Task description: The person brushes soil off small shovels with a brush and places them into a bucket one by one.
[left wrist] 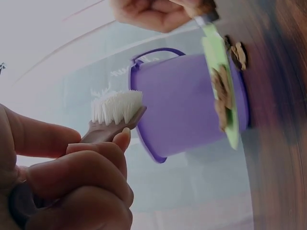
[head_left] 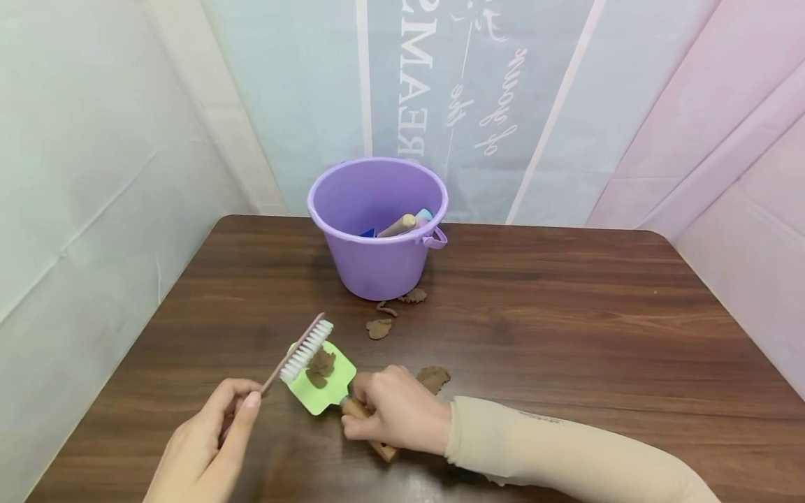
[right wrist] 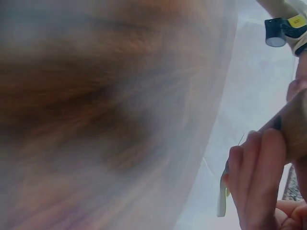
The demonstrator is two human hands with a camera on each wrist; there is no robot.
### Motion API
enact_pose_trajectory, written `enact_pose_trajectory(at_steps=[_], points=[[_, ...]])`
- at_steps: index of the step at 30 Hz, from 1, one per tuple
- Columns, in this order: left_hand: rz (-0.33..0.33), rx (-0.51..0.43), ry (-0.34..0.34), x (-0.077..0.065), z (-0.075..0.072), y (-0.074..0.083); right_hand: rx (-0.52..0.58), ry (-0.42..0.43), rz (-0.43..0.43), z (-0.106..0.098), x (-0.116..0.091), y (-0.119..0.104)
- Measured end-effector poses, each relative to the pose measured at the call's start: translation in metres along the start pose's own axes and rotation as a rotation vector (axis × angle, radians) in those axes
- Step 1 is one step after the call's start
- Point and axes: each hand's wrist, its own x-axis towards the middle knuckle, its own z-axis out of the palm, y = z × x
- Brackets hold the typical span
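Observation:
My left hand grips a brush by its brownish-pink handle. Its white bristles stand out past the fingers in the left wrist view. In my right hand is the wooden handle of a small shovel with a flat, light green blade. Brown clay-like pieces lie on the blade, and the brush head overlaps its upper left part in the head view. The left wrist view shows the blade nearly edge-on with the brown pieces on top.
A purple bucket stands at the back of the dark wooden table, with a wooden-handled item and other things inside. Flat brown scraps lie before it; another brown piece lies behind my right hand.

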Motion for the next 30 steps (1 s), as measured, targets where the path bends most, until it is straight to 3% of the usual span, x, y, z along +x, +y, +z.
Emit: enact_pose_trajectory(at_steps=[15,30], points=[[0.252,-0.092,0.027,0.011,0.02,0.028,0.024,0.131,0.089,-0.045,-0.045,0.025],[0.493,-0.111,-0.033,0.022,0.042,0.052,0.028,0.216,0.113,-0.071,-0.069,0.032]])
